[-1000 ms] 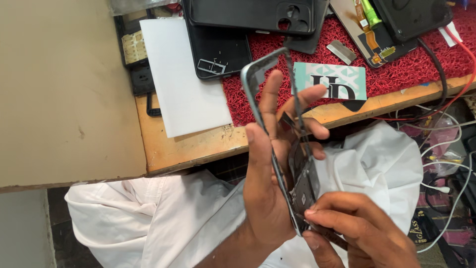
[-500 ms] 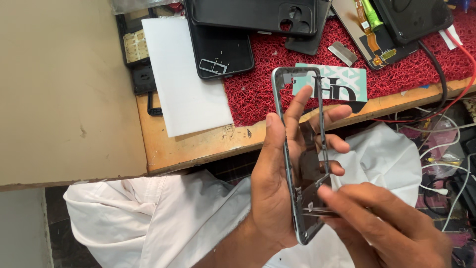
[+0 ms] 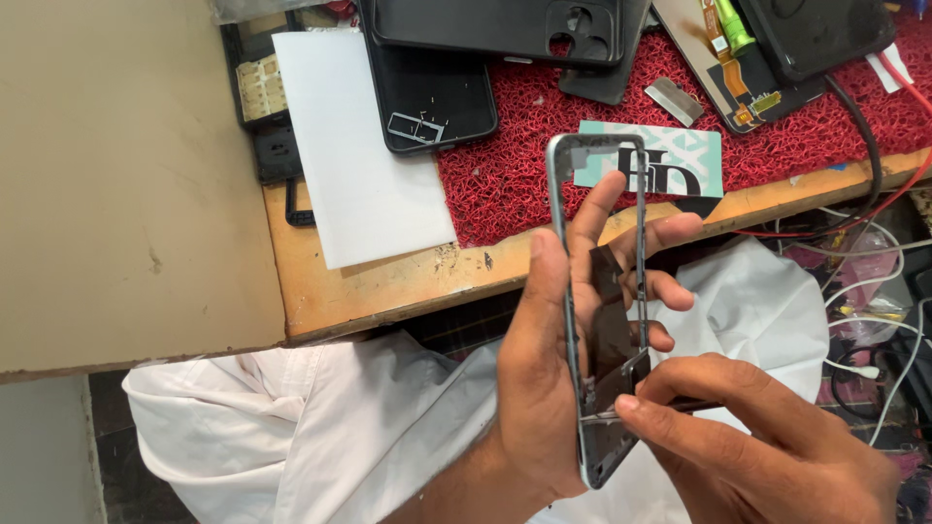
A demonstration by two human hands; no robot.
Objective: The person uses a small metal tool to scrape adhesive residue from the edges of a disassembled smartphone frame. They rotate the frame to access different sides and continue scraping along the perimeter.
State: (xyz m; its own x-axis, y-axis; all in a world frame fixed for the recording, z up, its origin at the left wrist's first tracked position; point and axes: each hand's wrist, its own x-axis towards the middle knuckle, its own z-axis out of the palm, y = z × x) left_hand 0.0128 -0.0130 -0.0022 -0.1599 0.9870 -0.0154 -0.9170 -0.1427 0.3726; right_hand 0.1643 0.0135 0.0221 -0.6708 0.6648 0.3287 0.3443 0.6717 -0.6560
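Left hand (image 3: 563, 369) closed round phone frame (image 3: 602, 301), held upright over lap, fingers behind to steady it | right hand (image 3: 767, 446) pinches thin tweezers (image 3: 621, 412), tips at frame's lower part on dark strip (image 3: 621, 374) | red mat (image 3: 544, 136) and workbench (image 3: 388, 281) beyond

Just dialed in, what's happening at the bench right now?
A person is working on a stripped phone frame over their lap. The left hand holds the grey frame upright by its long edge, fingers spread behind it. The right hand pinches a thin tool at the frame's lower end, where a dark strip hangs loose inside. Beyond, the wooden bench carries a red mat, a white sheet and black phone covers.
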